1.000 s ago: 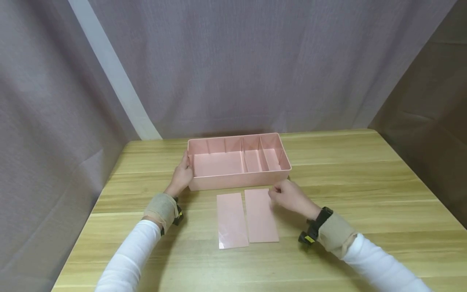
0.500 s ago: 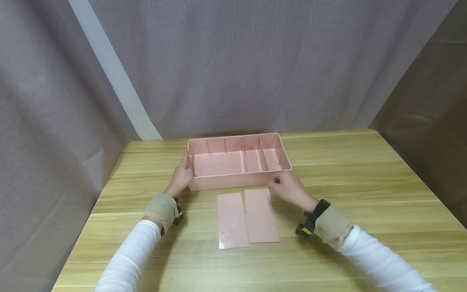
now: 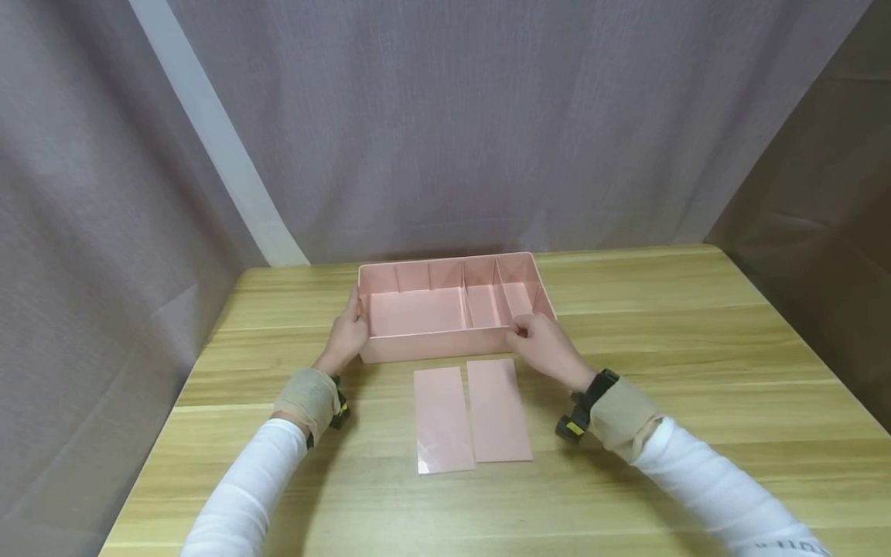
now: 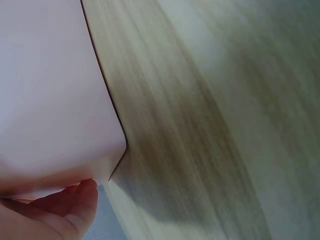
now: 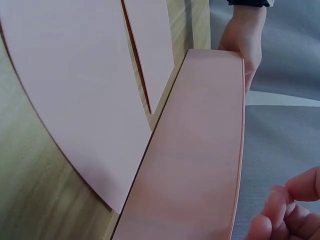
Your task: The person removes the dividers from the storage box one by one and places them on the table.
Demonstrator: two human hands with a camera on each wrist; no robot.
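We see a pink box point(image 3: 452, 309) with inner dividers standing on the wooden table point(image 3: 696, 348). The left hand point(image 3: 348, 333) grips its left end, fingers curled round the corner. The right hand point(image 3: 546, 344) rests at the front right rim, fingers bent; whether they clamp it we cannot tell. Two pink panels point(image 3: 473, 418) lie flat just in front.

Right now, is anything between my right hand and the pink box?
Nothing visible. The right hand is already at the box's near right rim, above the front wall. The two flat pink panels lie on the table in front of the box, below and left of the hand.
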